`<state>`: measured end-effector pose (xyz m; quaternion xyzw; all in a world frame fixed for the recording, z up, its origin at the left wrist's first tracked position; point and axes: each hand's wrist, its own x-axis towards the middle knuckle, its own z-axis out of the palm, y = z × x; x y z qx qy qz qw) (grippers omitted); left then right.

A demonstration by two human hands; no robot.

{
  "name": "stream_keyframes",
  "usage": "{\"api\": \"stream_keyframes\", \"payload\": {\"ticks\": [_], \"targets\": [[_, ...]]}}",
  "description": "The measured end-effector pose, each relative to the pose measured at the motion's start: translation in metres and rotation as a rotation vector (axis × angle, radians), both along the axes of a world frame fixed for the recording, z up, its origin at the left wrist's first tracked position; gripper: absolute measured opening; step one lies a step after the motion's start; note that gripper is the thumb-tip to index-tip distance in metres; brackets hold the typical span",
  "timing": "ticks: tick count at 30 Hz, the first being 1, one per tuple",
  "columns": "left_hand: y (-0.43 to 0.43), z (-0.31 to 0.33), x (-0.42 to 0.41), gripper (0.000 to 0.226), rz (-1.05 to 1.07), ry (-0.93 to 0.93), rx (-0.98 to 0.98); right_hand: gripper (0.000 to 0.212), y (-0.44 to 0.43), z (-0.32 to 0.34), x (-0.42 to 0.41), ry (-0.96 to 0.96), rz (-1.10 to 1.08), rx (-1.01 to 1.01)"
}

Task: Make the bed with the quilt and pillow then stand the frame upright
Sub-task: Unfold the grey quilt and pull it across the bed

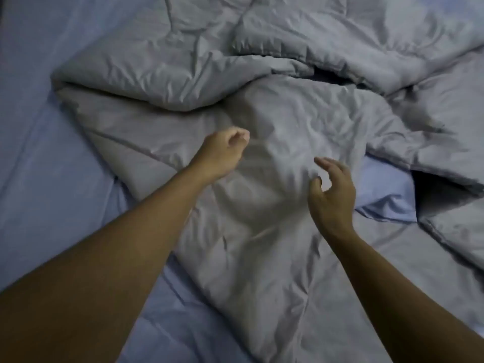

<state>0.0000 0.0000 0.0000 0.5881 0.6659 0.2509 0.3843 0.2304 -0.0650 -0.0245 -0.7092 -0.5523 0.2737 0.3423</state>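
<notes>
A grey quilt (288,74) lies crumpled and folded over itself across the bed, from the middle to the right edge of the view. My left hand (222,150) hovers over its central fold with the fingers curled into a loose fist, holding nothing. My right hand (332,189) is over the quilt a little to the right, with its fingers spread and bent and nothing in it. Neither a pillow nor a frame is in view.
A light blue bed sheet (39,153) covers the mattress and shows on the left, at the bottom and in a gap (385,195) between quilt folds on the right. A dark strip runs along the top left corner.
</notes>
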Motion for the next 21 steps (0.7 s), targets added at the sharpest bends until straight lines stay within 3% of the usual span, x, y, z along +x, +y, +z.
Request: {"api": "stream_keyframes", "payload": {"ticks": [3, 6, 11, 16, 18, 21], "targets": [[0.058, -0.017, 0.027, 0.032, -0.083, 0.133, 0.083, 0.060, 0.023, -0.030, 0.018, -0.127, 0.016, -0.009], [0.107, -0.038, 0.051, 0.039, -0.184, 0.263, 0.094, 0.076, 0.028, -0.064, 0.031, -0.076, 0.016, -0.026], [0.147, -0.067, 0.056, 0.069, -0.343, 0.445, 0.005, 0.063, 0.019, -0.094, 0.041, -0.098, 0.083, 0.072], [0.153, -0.053, 0.064, 0.103, -0.301, 0.622, 0.009, 0.062, 0.022, -0.094, 0.038, -0.100, 0.073, 0.059], [0.153, -0.049, 0.063, 0.099, -0.328, 0.700, -0.022, 0.076, 0.029, -0.087, 0.043, -0.130, 0.039, 0.084], [0.146, -0.043, 0.059, 0.058, -0.361, 0.797, -0.021, 0.092, 0.056, -0.064, 0.056, -0.180, 0.065, 0.120]]}}
